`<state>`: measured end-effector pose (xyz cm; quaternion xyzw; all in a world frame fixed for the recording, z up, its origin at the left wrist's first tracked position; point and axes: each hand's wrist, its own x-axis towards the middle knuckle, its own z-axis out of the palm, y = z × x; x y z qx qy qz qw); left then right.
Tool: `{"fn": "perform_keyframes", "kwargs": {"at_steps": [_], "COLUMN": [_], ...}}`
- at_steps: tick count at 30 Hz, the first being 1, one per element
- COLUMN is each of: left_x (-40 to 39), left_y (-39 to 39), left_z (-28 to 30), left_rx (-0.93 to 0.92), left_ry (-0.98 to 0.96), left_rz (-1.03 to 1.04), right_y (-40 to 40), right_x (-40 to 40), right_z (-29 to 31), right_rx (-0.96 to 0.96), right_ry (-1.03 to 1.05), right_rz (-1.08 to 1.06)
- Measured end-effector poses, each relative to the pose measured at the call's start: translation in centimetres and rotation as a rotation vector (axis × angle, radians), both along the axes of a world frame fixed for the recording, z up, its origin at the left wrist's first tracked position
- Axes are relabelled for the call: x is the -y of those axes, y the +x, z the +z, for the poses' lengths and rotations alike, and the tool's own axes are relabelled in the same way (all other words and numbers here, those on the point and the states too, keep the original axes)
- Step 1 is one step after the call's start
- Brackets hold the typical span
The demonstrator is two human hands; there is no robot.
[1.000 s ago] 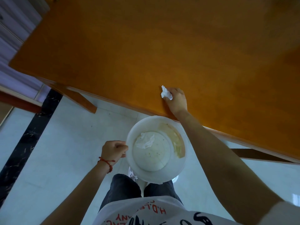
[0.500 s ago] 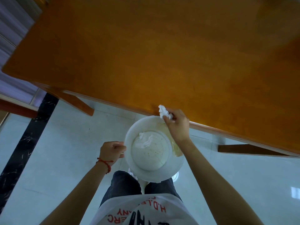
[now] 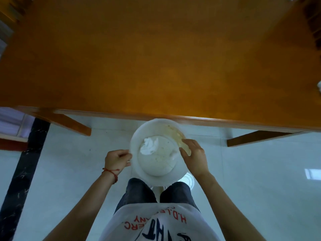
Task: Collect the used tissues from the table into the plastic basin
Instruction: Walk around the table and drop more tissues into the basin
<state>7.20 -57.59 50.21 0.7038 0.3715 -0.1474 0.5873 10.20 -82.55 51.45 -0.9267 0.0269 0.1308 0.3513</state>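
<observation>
One white plastic basin (image 3: 157, 174), held below the table edge. Two crumpled tissues inside it: one large (image 3: 149, 145) at the upper left, one smaller (image 3: 174, 154) by the right wall. One orange wooden table (image 3: 156, 66), with two angled legs in view (image 3: 69, 122) (image 3: 257, 138). Two hands at the basin: left (image 3: 117, 160), right (image 3: 194, 156). One red string bracelet (image 3: 112, 173). One white scrap (image 3: 319, 86) at the far right table edge, too cropped to identify.

White round plastic basin (image 3: 157, 173) held level just below the near edge of the orange-brown wooden table (image 3: 156, 58), brownish stain on its far-right inner wall. 1 crumpled white tissue (image 3: 149, 145) lies inside at far-left of the bottom; another white scrap (image 3: 174, 155) at the right wall.
</observation>
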Motion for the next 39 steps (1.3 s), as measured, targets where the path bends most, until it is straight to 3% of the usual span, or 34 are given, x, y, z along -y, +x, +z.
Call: {"fn": "perform_keyframes", "kwargs": {"at_steps": [4,10,18,27,39], "left_x": [0.2,0.9,4.9,12.9,25.6], "left_y": [0.1,0.4,1.1,-0.8,-9.2], "left_z": [-0.2,-0.5,-0.3,0.6,1.9], "left_rx": [0.005,0.008,0.004,-0.026,-0.067], "left_ry": [-0.012,0.003,-0.009,0.01,-0.015], "left_rz": [-0.059,-0.251,-0.526,-0.856,-1.234], "right_y": [-3.0,-7.8,-14.8,-24.1,-37.9], "right_x": [1.8,3.1,4.6,6.4,8.6], "right_z": [-0.2,-1.0,-1.6,-0.5,-0.3], "right_rx": [0.144,-0.183,-0.184,-0.059,0.08], "right_ry": [-0.025,0.21,0.279,0.39,0.403], "right_rz": [-0.24,-0.609,-0.905,-1.269,-1.752]}}
